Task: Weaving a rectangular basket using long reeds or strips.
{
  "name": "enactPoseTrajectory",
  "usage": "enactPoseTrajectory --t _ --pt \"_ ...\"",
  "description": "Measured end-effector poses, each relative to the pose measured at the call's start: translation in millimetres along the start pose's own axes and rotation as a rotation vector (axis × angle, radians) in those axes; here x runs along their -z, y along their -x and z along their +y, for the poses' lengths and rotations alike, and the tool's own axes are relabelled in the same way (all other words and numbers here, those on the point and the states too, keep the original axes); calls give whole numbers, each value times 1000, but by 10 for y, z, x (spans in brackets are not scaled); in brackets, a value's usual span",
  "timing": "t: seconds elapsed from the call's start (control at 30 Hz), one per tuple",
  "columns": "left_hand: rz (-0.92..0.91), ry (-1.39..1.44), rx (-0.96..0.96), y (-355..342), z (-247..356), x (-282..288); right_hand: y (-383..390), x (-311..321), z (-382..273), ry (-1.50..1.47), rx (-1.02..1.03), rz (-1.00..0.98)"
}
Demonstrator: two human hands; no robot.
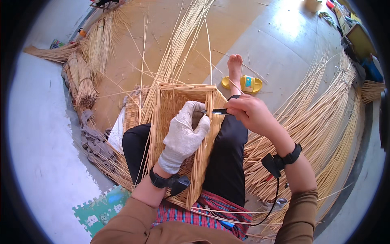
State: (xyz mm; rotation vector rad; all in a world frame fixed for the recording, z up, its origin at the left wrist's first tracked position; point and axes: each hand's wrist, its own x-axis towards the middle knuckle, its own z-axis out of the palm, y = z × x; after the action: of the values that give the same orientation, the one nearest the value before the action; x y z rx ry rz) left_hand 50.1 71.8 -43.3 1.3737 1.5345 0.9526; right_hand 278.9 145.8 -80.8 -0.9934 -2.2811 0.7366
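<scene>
Both hands are being used on the wicker basket [178, 134]: its right rim is being gripped by the gloved left hand [185, 132] while a dark tool [217, 111], pinched in the right hand [250, 114], is being worked in; careful aim is probably being called for next.

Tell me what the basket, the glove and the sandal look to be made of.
Basket: woven pale straw-coloured cane or wicker, matte, visible interlaced strands. Glove on left hand: off-white knitted fabric, probably cotton, ribbed cuff. Sandal: yellow, smooth moulded plastic or foam, likely.
</scene>
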Motion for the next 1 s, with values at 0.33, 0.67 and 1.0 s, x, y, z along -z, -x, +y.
enactPoseTrajectory --t 0.33,0.67,1.0 --pt "6 -263 -90 24 147 18 79 -175 120 257 71 36" --pt "-106 -198 59 13 183 70 43 -272 203 595 271 417" --pt "-189 -50 42 -117 30 232 43 -313 209 513 231 389"
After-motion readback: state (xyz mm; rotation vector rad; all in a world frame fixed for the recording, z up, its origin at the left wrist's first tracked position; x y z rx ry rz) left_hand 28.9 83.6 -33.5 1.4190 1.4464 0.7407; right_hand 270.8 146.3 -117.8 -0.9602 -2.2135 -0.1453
